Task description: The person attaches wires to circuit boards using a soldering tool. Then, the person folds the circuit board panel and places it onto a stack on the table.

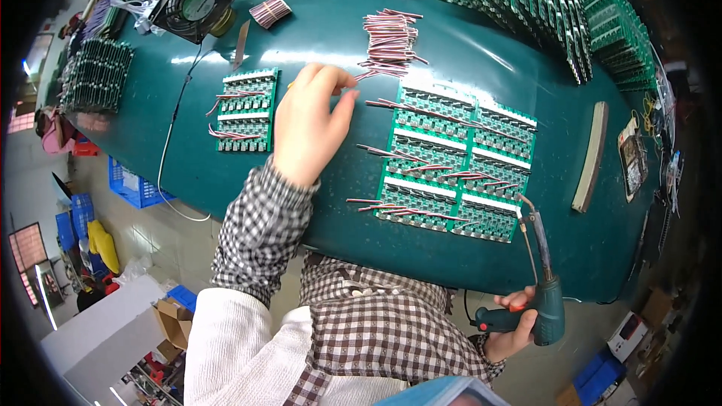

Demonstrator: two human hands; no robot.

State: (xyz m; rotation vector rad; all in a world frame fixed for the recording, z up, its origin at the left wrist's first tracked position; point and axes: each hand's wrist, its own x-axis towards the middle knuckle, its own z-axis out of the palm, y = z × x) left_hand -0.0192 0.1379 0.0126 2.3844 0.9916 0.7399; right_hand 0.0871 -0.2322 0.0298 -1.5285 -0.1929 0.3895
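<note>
My left hand (308, 124) reaches out over the dark green table (188, 165), fingertips near the loose pile of red-and-white wire leads (387, 41); whether it pinches a wire I cannot tell. My right hand (511, 334) grips a green soldering gun (545, 293) below the table's near edge, its tip pointing up toward the corner of a green circuit board panel (451, 162). That panel lies in front of me with several wire leads lying across it. A smaller board panel (248, 109) with wires lies left of my left hand.
Rows of stacked green boards (526, 0) stand along the far right, another stack (94, 75) at the far left. A black fan (194, 0) sits at the back left with a bundle of wires (269, 11) beside it. A long bar (590, 158) lies right of the panel.
</note>
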